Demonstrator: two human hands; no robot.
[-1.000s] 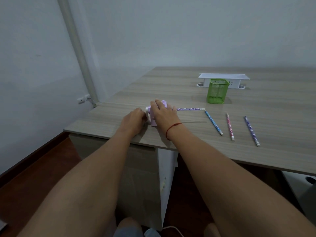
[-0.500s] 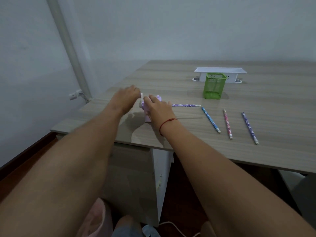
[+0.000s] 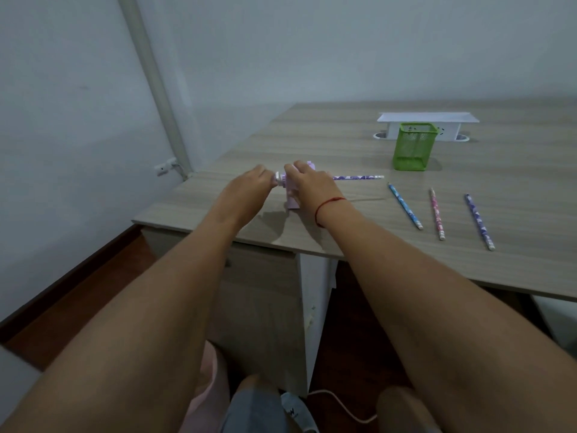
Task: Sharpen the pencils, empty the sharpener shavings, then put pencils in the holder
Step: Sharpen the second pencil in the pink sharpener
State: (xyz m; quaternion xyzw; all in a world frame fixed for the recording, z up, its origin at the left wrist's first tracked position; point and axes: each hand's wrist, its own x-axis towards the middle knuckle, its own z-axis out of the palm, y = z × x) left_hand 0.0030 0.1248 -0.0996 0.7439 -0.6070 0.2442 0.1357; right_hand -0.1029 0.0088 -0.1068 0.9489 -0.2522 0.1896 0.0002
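Fingers [image 3: 266,177] of the left hand [image 3: 246,190] curl narrowly round the white crank [image 3: 278,179] at the left end of the sharpener [image 3: 292,202]. The right hand [image 3: 309,185] lies over the sharpener's top, fingers curled down on it, holding it on the table [image 3: 343,145] near the front left corner.

The loaded pencil [image 3: 359,177] sits in the sharpener's right side. Its long axis runs left to right, in line with the crank, with the free end pointing right.

Judgement: sharpening of the first pencil is in hand. The crank is at the left fingertips. The pencil shaft lies just right of the right hand, so that hand is nearer for drawing it out along its axis.

The blue pencil [image 3: 404,206], pink pencil [image 3: 436,214] and violet pencil [image 3: 479,221] lie side by side without touching, well right of the sharpener, each running near to far. The green holder [image 3: 411,146] stands upright beyond them, with no pencil standing in it. A white box [image 3: 427,117] sits just behind it.
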